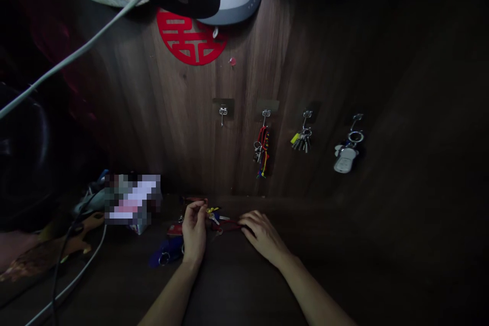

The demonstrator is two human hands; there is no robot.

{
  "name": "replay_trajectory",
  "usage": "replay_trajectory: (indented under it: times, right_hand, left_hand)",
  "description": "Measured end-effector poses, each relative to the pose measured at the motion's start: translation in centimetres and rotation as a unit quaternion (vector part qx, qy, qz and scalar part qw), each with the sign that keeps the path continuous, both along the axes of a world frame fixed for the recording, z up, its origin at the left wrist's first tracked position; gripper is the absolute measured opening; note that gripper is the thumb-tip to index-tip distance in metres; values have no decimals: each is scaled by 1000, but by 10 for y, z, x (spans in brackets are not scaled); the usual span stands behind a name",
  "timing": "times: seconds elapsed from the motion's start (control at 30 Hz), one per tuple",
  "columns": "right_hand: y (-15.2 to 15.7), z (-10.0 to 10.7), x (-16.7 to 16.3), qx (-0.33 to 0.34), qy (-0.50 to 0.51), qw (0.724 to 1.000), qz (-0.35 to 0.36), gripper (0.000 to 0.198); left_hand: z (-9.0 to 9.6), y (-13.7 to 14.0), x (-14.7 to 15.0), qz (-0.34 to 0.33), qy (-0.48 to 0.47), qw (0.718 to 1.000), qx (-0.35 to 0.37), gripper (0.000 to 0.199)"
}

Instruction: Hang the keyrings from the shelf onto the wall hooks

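Keys (216, 217) and a red string (229, 222) are between the fingers, not hung. The right hand (263, 237) pinches the string; I can't tell the left hand's (194, 234) grip. Above the fingers, two key bunches (302, 141) (plus a white tag (345, 159)) already hang.

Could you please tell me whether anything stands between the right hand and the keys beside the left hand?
Nothing visible blocks the right hand; only the red cord lies between its fingertips and the keys beside the left hand.
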State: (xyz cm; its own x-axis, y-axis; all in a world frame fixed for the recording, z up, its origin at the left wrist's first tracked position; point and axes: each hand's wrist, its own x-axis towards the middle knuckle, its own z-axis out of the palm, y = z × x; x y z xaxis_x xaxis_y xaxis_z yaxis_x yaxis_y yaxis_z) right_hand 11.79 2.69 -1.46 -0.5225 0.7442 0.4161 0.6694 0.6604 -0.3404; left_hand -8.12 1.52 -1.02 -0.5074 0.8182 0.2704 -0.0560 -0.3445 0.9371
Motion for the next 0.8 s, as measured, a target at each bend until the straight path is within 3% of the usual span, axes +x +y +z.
replay_trajectory:
  times: [0.13, 0.23, 0.33, 0.5, 0.63, 0.8]
  right_hand:
    - [0, 0, 0, 19, 3, 1000, -8, 13]
    - [-3, 5, -1, 21, 10, 1000, -16, 12]
    - [-6, 9, -2, 14, 27, 999, -22, 12]
    - [-5, 8, -1, 14, 45, 999, -19, 13]
    - [-2, 3, 0, 19, 50, 998, -35, 12]
    - [1, 2, 0, 17, 63, 997, -40, 14]
  left_hand:
    - [0, -3, 2, -18, 68, 997, -13, 26]
    - [-2, -5, 4, -49, 178, 982, -24, 20]
    - [-4, -8, 7, -106, 294, 950, -13, 19]
    - [1, -14, 11, -171, 456, 873, -19, 26]
    - [4, -17, 12, -165, 520, 838, -30, 41]
    - [2, -17, 13, -143, 537, 831, -26, 19]
